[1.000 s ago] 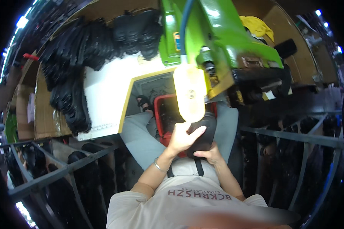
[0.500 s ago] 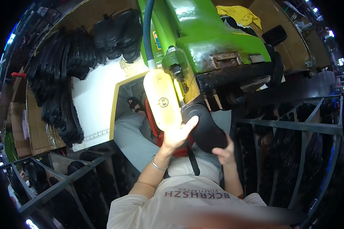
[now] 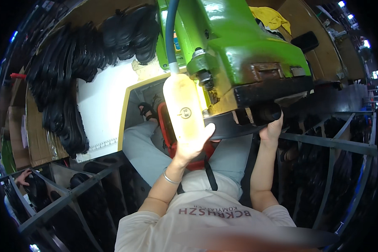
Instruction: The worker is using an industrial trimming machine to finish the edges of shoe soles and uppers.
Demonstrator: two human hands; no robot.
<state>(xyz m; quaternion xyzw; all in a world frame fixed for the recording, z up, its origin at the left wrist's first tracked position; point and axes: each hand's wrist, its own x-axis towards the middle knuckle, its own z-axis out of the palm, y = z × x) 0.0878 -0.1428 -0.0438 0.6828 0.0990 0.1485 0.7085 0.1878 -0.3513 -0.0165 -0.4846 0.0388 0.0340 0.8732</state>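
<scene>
Both my hands hold a black shoe sole (image 3: 233,129) up against the underside of a green machine's head (image 3: 256,63). My left hand (image 3: 194,147) grips the sole's left end, its thumb on the edge; the other fingers are partly hidden by a glowing oval lamp (image 3: 184,109). My right hand (image 3: 273,129) is closed round the right end, below the machine's dark front. The machine covers much of the sole's far side, so where exactly the two touch cannot be told.
Black soles (image 3: 67,59) are stacked along the white tabletop (image 3: 98,109) on the left. Metal racks (image 3: 77,195) with dark soles flank me on both sides. A yellow cloth (image 3: 271,19) lies at the far right. Another person's hand (image 3: 24,177) shows at the left rack.
The sole has gone from tilted, with its flat face showing, to edge-on under the machine head. My right hand has moved up and to the right; my left stays beside the lamp.
</scene>
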